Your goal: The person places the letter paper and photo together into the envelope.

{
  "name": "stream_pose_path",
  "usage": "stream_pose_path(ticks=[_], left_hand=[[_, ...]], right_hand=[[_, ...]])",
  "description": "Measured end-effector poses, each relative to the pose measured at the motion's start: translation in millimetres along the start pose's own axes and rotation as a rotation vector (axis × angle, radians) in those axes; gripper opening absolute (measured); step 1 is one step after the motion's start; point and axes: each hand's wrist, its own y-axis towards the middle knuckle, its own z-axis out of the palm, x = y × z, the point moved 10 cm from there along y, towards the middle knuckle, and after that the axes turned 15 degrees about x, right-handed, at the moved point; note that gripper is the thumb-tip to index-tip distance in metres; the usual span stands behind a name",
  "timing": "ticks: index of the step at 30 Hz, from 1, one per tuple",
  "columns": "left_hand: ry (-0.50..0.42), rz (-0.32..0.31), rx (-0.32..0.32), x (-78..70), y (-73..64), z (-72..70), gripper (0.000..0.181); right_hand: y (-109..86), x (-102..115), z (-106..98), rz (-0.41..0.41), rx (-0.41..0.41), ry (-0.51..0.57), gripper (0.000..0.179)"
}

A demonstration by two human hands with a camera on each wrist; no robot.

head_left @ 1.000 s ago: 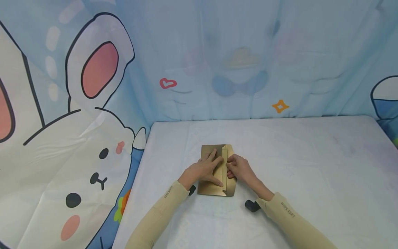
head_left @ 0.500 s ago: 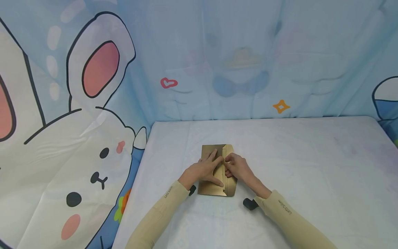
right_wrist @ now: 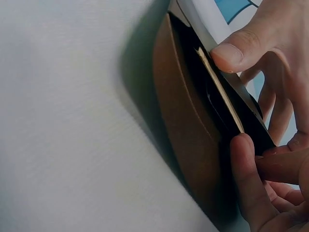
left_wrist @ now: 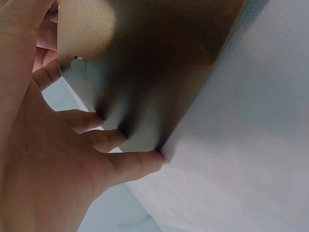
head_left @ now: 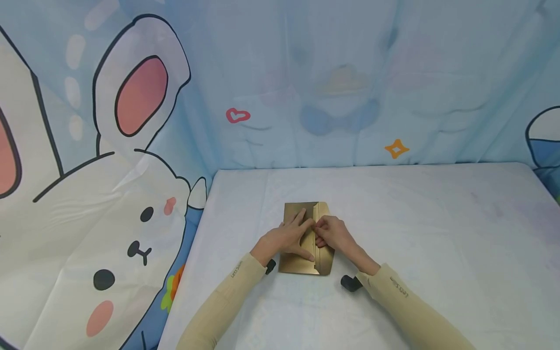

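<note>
A gold envelope (head_left: 296,266) lies on the white table, its flap (head_left: 324,262) folded out to the right. My left hand (head_left: 282,240) rests spread over the envelope's body, with fingers stretched toward its left side and the thumb near the mouth. In the right wrist view, the thin edge of a gold card (right_wrist: 220,89) stands within the dark mouth. My right hand (head_left: 332,231) has its fingers curled at the mouth and pinches the card's edge between thumb and finger. Most of the card is hidden inside the envelope.
White cloth covers the table (head_left: 437,243). A pale blue curtain (head_left: 271,73) hangs behind its far edge, and a printed rabbit sheet (head_left: 131,218) hangs at the left. A black wrist camera (head_left: 351,283) sits below the right wrist.
My right hand has moved slightly left toward the envelope's mouth. The card's strip outside the mouth has become narrower as it slid inward. My left hand has stayed in place.
</note>
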Motion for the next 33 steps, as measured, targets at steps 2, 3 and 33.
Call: stream_pose_path(ticks=[2, 3, 33], left_hand=[[-0.008, 0.004, 0.004, -0.6, -1.1, -0.6, 0.097], [-0.008, 0.004, 0.005, -0.7, -1.5, -0.8, 0.097], [-0.023, 0.008, 0.004, 2.3, 0.6, 1.0, 0.098]], right_hand=[[1.7, -0.4, 0.2, 0.005, 0.009, 0.004, 0.014], [2.6, -0.6, 0.4, 0.006, 0.013, 0.002, 0.014], [0.8, 7.6, 2.0, -0.014, -0.008, -0.089, 0.016]])
